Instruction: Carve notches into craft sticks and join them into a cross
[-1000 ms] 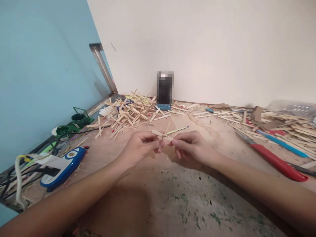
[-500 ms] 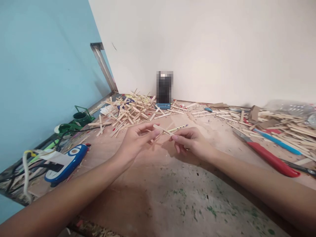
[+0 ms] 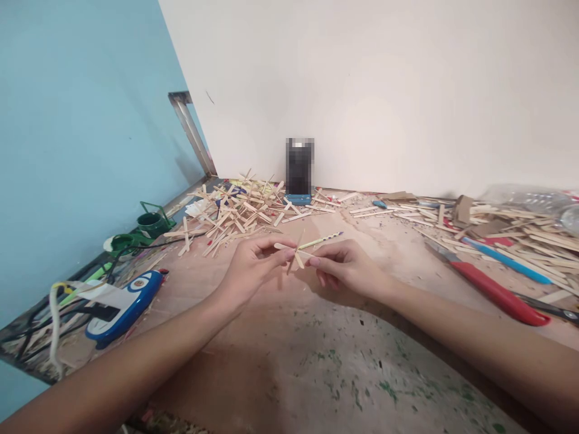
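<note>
Between my two hands is a small star of crossed popsicle sticks (image 3: 299, 260), raised over the table. My left hand (image 3: 257, 265) pinches it on the left side between thumb and fingers. From the right, my right hand (image 3: 346, 266) pinches the tip of another arm of the star. Just behind the star lies a yellowish pencil (image 3: 321, 240) with dark marks, slanting up to the right. Part of the left-hand stick is covered by my thumb.
A heap of crossed popsicle sticks (image 3: 246, 208) lies at the back left. A blue-and-white power strip (image 3: 124, 307) and green cups (image 3: 152, 223) are left. To the right are a red-handled knife (image 3: 497, 292), a blue tool (image 3: 506, 260) and loose sticks (image 3: 547, 241). A pixelated dark object (image 3: 299, 169) stands behind.
The stick star has been tilted, so its crossed arms now show more plainly. Both hands stay pinched on it in nearly the same place. The view has shifted slightly.
</note>
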Tool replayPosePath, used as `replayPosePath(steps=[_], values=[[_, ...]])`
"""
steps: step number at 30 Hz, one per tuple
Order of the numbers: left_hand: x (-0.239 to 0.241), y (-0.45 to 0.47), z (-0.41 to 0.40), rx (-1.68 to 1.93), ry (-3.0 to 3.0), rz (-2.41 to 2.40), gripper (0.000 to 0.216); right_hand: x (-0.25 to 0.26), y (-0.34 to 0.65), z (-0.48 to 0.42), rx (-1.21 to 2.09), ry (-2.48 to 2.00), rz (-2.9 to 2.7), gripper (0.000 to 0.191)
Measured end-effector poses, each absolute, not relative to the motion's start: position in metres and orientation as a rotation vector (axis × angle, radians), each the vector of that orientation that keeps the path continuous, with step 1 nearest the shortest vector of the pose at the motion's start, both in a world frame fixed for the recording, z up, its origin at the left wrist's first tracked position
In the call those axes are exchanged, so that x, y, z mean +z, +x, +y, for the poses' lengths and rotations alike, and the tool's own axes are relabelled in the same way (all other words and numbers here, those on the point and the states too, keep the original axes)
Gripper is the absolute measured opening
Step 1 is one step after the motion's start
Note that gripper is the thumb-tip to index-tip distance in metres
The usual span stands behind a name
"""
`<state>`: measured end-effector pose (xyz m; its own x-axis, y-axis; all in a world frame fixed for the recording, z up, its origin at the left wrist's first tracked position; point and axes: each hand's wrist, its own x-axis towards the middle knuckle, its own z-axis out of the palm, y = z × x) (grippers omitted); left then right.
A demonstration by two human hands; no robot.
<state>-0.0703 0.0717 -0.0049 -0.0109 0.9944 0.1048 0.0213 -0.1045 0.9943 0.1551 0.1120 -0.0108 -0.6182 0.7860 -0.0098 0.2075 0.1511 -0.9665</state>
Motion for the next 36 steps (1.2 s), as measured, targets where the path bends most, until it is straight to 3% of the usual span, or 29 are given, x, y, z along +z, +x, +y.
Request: replayPosePath(steps=[10, 19, 29, 34, 36], values=[[-0.014, -0.076, 0.076, 1.218, 1.214, 1.171, 0.022, -0.013, 0.155, 0.112, 1.471, -0.923, -1.969, 0.048], [-0.018, -0.077, 0.079, 1.159, 1.099, 1.15, 0.037, -0.013, 0.157, 0.11, 1.46, -0.947, -1.991, 0.048], [-0.015, -0.077, 0.078, 1.147, 1.096, 1.167, 0.034, -0.013, 0.157, 0.109, 1.405, -0.949, -2.025, 0.05], [-0.01, -0.075, 0.076, 1.195, 1.146, 1.173, 0.029, -0.015, 0.154, 0.108, 1.263, -0.976, -1.954, 0.034], [-0.01, -0.074, 0.076, 1.217, 1.16, 1.184, 0.029, -0.019, 0.153, 0.108, 1.198, -0.998, -1.9, 0.038]])
